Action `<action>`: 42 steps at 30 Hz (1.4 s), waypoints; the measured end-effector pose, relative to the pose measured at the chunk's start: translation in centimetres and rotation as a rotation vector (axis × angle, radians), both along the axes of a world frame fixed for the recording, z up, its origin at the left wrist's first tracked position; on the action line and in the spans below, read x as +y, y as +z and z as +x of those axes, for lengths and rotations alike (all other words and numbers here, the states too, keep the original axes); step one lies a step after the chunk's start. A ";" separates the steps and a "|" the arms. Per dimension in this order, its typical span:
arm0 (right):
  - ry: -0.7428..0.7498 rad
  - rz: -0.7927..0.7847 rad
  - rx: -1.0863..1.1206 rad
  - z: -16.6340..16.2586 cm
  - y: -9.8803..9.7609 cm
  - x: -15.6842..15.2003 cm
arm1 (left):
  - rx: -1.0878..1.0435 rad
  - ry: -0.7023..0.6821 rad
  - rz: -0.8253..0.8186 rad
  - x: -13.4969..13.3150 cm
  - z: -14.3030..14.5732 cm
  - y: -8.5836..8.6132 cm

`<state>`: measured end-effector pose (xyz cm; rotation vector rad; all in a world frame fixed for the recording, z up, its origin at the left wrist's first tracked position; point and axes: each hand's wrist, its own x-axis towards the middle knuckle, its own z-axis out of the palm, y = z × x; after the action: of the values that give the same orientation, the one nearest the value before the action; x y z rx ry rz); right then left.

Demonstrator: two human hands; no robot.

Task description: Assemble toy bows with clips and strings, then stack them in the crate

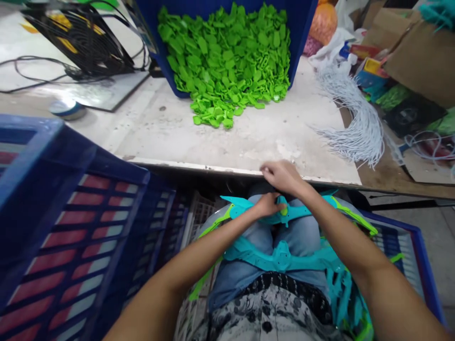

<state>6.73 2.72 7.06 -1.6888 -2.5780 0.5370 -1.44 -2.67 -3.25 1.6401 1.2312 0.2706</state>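
Observation:
My left hand (269, 205) is closed on the middle of a turquoise plastic toy bow (302, 210), which lies across my thighs and has lime-green end pieces. A small yellow-green piece (284, 210) shows by my left fingertips at its centre. Just above, at the front edge of the table, my right hand (282, 176) is closed with fingers curled together; whatever they may hold is hidden. Nearer my waist a second turquoise bow (282, 256) rests on my lap. More turquoise parts (343, 293) hang by my right side.
A blue bin (302, 42) on the table (142, 137) spills many green plastic pieces (227, 61). White strings (362, 123) lie right of it. A black fan (81, 40) and tape roll (67, 109) are back left. Blue crates (88, 161) crowd my left; another (423, 255) stands right.

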 end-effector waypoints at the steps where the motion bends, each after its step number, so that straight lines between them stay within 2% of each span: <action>1: 0.010 0.057 0.040 -2.1 0.5 2.4 | 0.019 0.006 0.036 -0.4 0.0 0.4; 3: -0.008 0.148 0.127 -6.2 0.6 6.9 | 0.057 0.055 0.187 -1.6 -0.2 1.2; 6: -0.109 0.195 0.180 -11.0 -0.7 12.0 | 0.078 0.101 0.462 -4.7 -0.7 2.2; 8: -0.098 0.192 0.161 -12.5 -1.6 13.8 | 0.076 0.013 0.520 -7.1 -1.5 2.5; 10: -0.020 0.182 0.127 -12.5 -2.0 14.5 | 0.072 -0.134 0.479 -9.4 -2.5 2.5; 14: 0.028 0.226 0.077 -8.8 -1.9 13.4 | 0.161 -0.407 0.320 -12.9 -4.0 2.2; 17: -0.017 0.271 0.035 -4.7 -1.5 11.4 | 0.305 -0.509 0.242 -14.1 -3.7 2.0; 23: -0.111 0.289 -0.120 3.1 -0.8 6.3 | 0.424 -0.539 0.092 -13.3 -1.6 2.2; 28: 0.002 0.300 -0.094 8.0 -2.0 4.2 | 0.442 -0.504 -0.045 -11.7 -0.8 2.6; 31: 0.093 0.259 -0.038 9.6 -2.6 4.1 | 0.375 -0.491 -0.133 -10.5 -1.0 2.5; 35: 0.149 0.223 -0.014 10.3 -3.1 4.4 | 0.174 -0.470 -0.275 -8.5 -1.6 2.1; 38: 0.077 0.273 0.015 10.7 -3.6 4.1 | 0.161 -0.546 -0.301 -7.6 -1.7 2.1; 42: -0.113 0.332 0.022 10.8 -3.9 2.7 | 0.403 -0.716 -0.129 -9.3 -1.0 3.0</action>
<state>17.54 5.38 3.16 -1.6851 -2.3731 0.1130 -2.40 -11.96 -0.24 1.9575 0.8367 -0.5943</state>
